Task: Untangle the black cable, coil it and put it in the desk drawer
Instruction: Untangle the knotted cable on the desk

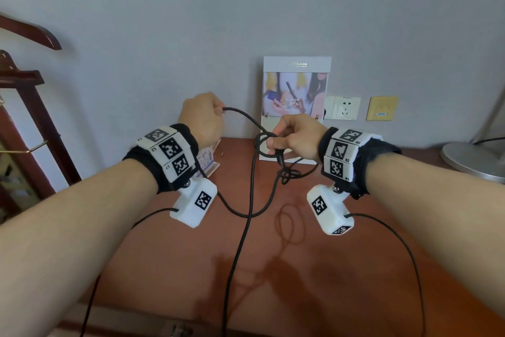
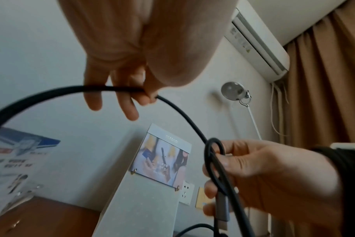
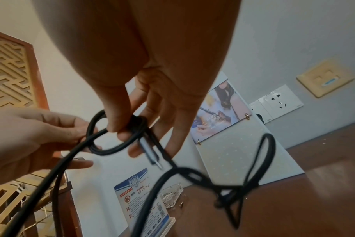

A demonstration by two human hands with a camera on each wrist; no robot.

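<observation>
The reddish-brown wooden tabletop (image 1: 314, 268) is viewed from above by the head camera, facing its far edge. The grey leaning display board (image 2: 152, 192) is shared closely by both upward-tilted wrist views.

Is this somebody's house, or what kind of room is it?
Probably a hotel room: a wooden desk against the wall, printed notice cards standing on it, and a clothes stand beside it.

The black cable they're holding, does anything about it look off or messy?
Yes. The black cable is still tangled: the right hand pinches a small loop, and below it a knotted clump of crossed strands hangs over the desk. The left hand holds another stretch. Nothing looks damaged.
</observation>
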